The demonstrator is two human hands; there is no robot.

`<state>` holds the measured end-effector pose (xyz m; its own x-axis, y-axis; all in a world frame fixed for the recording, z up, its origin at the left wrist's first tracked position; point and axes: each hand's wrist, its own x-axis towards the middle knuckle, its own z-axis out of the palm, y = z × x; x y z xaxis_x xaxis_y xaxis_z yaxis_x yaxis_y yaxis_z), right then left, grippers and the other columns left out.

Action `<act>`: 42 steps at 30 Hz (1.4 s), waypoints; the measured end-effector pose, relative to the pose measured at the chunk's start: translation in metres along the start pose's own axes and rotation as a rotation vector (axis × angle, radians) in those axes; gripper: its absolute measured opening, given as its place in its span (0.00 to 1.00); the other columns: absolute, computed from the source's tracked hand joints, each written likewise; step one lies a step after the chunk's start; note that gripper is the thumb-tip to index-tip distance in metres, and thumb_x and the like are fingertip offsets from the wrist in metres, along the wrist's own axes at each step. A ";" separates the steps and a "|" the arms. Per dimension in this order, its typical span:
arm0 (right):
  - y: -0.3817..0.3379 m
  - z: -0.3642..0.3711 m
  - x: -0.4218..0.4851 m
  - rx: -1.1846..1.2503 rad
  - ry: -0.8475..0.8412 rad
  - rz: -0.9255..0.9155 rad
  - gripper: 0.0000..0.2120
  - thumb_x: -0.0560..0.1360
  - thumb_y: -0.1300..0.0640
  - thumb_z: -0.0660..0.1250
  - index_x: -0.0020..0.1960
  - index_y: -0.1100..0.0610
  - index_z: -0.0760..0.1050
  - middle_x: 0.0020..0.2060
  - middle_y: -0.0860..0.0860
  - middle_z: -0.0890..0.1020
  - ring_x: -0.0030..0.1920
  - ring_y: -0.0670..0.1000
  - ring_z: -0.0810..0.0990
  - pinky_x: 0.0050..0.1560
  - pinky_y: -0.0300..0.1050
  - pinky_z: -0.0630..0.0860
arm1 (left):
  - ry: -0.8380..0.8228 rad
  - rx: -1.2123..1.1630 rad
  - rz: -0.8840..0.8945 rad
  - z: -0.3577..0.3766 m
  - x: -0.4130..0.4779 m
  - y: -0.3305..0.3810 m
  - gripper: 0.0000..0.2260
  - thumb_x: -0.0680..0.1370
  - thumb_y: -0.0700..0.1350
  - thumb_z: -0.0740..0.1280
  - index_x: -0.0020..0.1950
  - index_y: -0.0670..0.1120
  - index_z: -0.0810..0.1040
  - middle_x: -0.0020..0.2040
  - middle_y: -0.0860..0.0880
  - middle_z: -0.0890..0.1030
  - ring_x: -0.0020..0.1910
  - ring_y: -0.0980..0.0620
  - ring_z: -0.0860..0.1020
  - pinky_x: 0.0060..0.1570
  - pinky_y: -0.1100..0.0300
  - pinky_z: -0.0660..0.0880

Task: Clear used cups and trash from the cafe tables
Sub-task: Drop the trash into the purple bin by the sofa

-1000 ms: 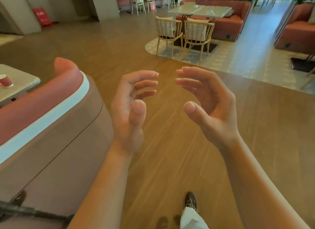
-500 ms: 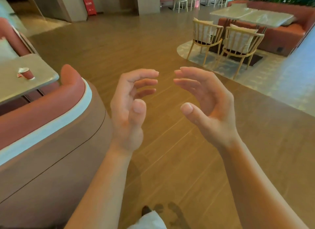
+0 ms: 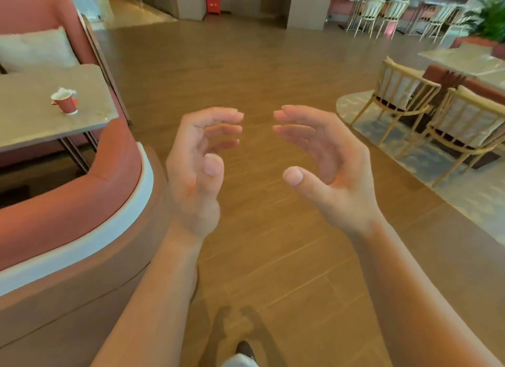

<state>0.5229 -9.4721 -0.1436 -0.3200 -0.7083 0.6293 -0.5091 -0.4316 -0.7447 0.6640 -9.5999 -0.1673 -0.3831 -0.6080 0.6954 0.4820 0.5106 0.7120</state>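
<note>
Over the past second the view swings leftward, and the red paper cup [image 3: 65, 102], which sat as a sliver at the far nine o'clock edge, now stands in full sight at about ten o'clock from the hands, larger and plainly nearer. It stands upright on the grey table [image 3: 32, 126], near the table's front right corner, with what looks like a crumpled white napkin [image 3: 64, 91] stuffed in its mouth. The wicker chairs [image 3: 404, 95], which were up at twelve o'clock, have slid out to two o'clock. The hands themselves have not changed: the left hand [image 3: 196, 172] and right hand [image 3: 328, 164] stay raised in front of the body, palms facing one another, fingers loosely curved, fingertips apart, and neither holds anything. The curved pink sofa back [image 3: 82, 197] lies between the person and the table, running from eight to ten o'clock. For the task, this reads as the approach: the person has turned toward the first table to clear, nothing is collected yet, and the cup is still well out of reach, so the next step is probably to walk round the end of the sofa before either hand can reach it.
</note>
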 end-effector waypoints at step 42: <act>0.493 0.196 0.626 0.586 -0.606 -0.085 0.30 0.75 0.40 0.74 0.69 0.58 0.73 0.65 0.53 0.81 0.66 0.57 0.81 0.67 0.53 0.76 | 0.566 0.558 0.007 -0.179 0.467 -0.452 0.32 0.79 0.71 0.59 0.65 0.45 0.72 0.62 0.41 0.78 0.58 0.38 0.79 0.56 0.41 0.78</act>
<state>0.2283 -10.2376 -0.1608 0.2698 -0.7651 0.5847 0.0382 -0.5982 -0.8004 0.4081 -10.2229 -0.1819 0.1492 -0.7438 0.6516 -0.0409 0.6537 0.7556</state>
